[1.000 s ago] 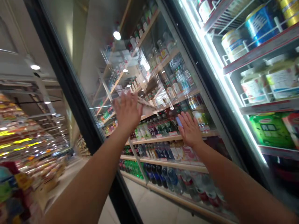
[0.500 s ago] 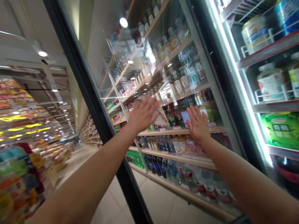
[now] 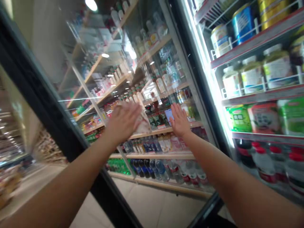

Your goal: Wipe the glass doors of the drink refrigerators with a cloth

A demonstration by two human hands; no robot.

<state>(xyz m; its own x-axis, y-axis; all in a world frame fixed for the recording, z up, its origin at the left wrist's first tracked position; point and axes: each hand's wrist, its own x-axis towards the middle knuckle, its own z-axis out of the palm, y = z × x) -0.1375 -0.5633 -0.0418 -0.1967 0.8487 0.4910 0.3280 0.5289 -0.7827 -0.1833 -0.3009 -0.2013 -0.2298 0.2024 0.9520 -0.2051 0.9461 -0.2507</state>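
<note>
An opened glass cooler door [image 3: 99,57] with a black frame stands in front of me. My left hand [image 3: 124,120] lies flat against the glass and presses a whitish crumpled cloth [image 3: 143,124] to it. To its right, my right hand [image 3: 179,122] rests on the same pane with fingers stretched out and holds nothing. Through and in the glass I see shelves of bottles [image 3: 154,167].
The open, lit cooler [image 3: 258,95] at right holds tins, tubs and green packs on wire-fronted shelves, with red-capped bottles below. A shop aisle with goods stretches away at the left. Pale floor tiles [image 3: 152,209] lie under the door.
My left hand has wiped the cloth down and to the right across the glass. My right hand has stayed flat on the pane. The view has swung left, showing more of the cooler's shelves.
</note>
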